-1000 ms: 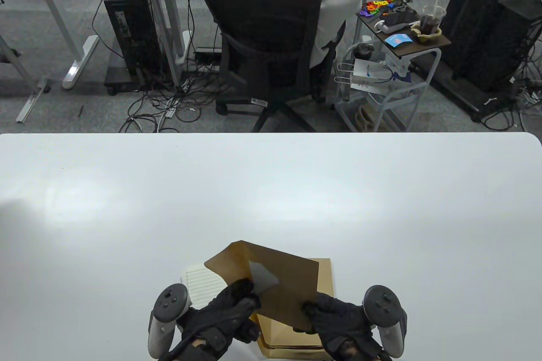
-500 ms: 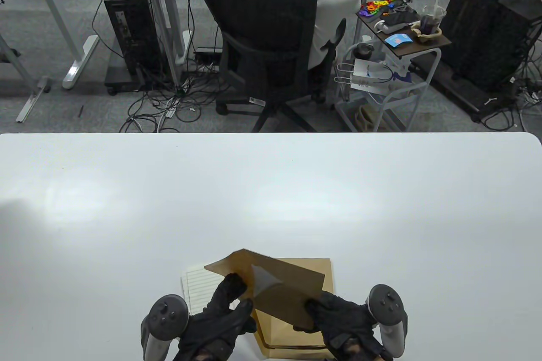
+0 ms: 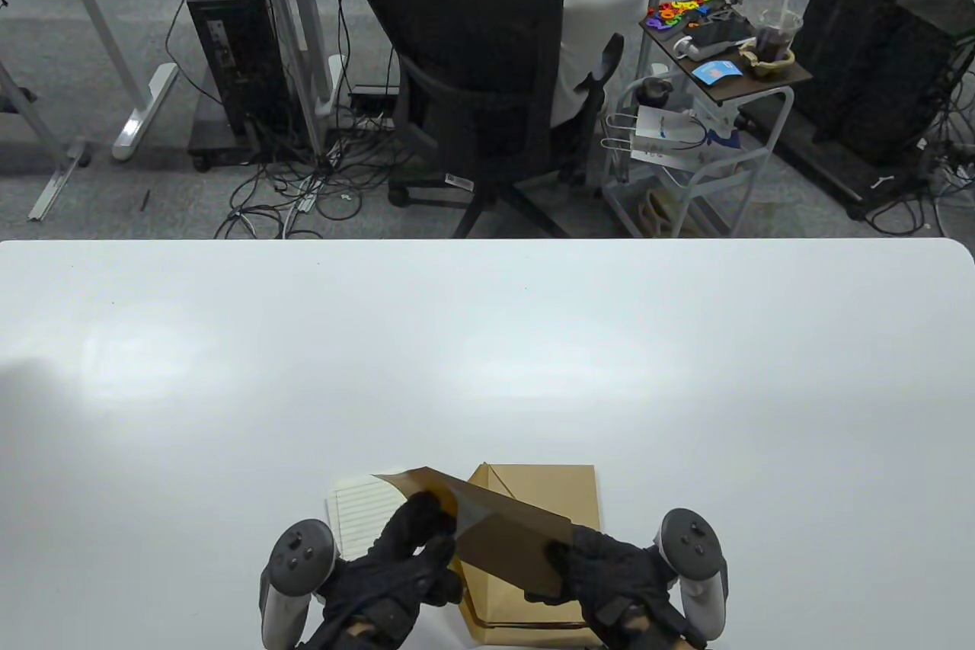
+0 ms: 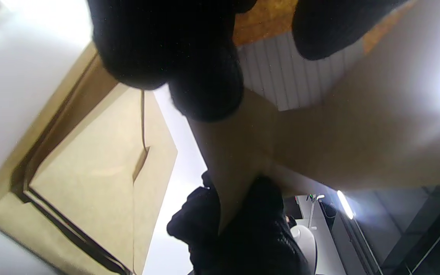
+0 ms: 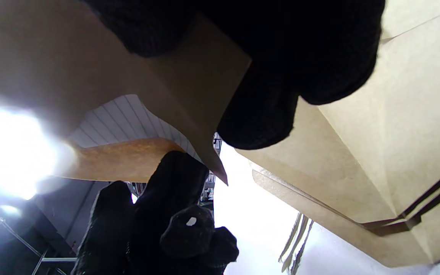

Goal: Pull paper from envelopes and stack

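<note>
I see both hands grasping one brown envelope [image 3: 499, 539] above the envelope stack [image 3: 545, 497]: left hand [image 3: 404, 566] pinching its lined paper [image 4: 277, 76], right hand [image 3: 609, 577] gripping its corner.

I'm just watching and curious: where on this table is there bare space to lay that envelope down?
Bare white table spreads beyond the envelope stack and to both sides. The near middle is crowded: lined paper, stack, held envelope, left hand, right hand.

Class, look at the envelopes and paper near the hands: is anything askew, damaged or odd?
Nothing damaged. The held envelope is tilted above the envelope stack between left hand and right hand, normal for handling. Lined paper lies flat.
</note>
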A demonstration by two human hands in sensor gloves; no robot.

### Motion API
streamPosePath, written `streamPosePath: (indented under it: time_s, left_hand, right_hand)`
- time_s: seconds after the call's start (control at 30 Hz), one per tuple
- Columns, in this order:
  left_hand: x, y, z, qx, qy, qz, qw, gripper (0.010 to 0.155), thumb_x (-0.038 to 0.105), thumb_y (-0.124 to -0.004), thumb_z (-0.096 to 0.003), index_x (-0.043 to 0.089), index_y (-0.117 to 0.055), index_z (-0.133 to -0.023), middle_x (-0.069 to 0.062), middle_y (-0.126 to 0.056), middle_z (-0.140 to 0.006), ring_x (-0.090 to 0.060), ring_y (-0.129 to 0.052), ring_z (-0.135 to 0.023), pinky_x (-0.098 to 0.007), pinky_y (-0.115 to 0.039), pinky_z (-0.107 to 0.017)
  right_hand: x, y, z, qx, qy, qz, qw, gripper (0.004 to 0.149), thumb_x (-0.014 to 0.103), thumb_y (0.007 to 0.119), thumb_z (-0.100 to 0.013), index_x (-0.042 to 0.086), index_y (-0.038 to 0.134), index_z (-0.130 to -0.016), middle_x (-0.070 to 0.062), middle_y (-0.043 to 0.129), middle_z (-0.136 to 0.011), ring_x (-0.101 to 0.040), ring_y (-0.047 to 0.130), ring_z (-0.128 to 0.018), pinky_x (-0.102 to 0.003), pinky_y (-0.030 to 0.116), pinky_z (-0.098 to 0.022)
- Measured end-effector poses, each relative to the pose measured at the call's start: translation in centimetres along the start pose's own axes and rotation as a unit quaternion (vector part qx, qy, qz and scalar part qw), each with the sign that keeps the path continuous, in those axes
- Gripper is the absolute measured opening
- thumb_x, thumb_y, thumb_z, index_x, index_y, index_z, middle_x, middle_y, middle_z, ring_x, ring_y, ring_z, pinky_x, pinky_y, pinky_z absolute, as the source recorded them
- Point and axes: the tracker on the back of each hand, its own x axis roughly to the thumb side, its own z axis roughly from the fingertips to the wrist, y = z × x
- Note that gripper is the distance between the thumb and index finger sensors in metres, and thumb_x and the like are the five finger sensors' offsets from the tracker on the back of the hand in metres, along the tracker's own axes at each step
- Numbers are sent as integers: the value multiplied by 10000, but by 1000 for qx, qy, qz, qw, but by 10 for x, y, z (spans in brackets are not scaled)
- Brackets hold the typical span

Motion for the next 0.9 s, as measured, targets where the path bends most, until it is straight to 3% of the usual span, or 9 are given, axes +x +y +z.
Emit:
streamPosePath:
  time_s: [0.23,0.33,0.43,0.57,0.73,0.9]
  left_hand:
    - [-4,4,-4,-6,17,33,999,740,452,-773,-593,63,-427,-1120,-131,-678,-1039,-161,-1071,-534,-425,-907,-467]
    - [6,4,-2,41,-4,-83,996,647,424,-790,-594,62,-563,-1080,-119,-779,-968,-163,-1089,-479,-428,-918,-431]
    - [16,-1,1,80,-12,-206,975,604,410,-831,-579,47,-666,-1033,-123,-857,-892,-160,-1104,-410,-430,-934,-381]
    - [22,-4,1,110,5,-281,953,551,431,-869,-561,38,-795,-940,-100,-961,-747,-115,-1096,-249,-406,-952,-278]
    - [20,2,0,124,7,-262,957,452,417,-922,-540,72,-897,-831,-44,-1018,-607,-73,-1069,-147,-386,-959,-231]
    - [23,3,1,120,-35,-280,952,437,408,-914,-543,67,-913,-815,-37,-1025,-574,-56,-1068,-142,-374,-966,-229]
  right_hand:
    - [-1,0,0,1,3,5,1000,428,330,792,-394,196,877,-791,-67,1059,-639,-263,1100,-471,-457,894,-383]
    - [0,3,-1,9,-1,14,1000,429,330,793,-395,194,875,-793,-72,1059,-640,-266,1099,-473,-459,893,-384]
    - [0,8,0,16,-8,28,999,432,329,797,-394,188,875,-795,-75,1059,-640,-268,1099,-472,-462,892,-384]
    - [0,13,0,26,-15,41,999,436,326,801,-392,177,875,-795,-78,1060,-635,-267,1101,-466,-462,893,-382]
    - [0,16,1,33,-24,42,998,435,327,801,-391,179,876,-794,-76,1062,-634,-265,1100,-467,-462,893,-382]
    - [1,14,2,15,-27,46,998,437,344,797,-403,174,871,-800,-72,1065,-631,-262,1104,-458,-458,895,-380]
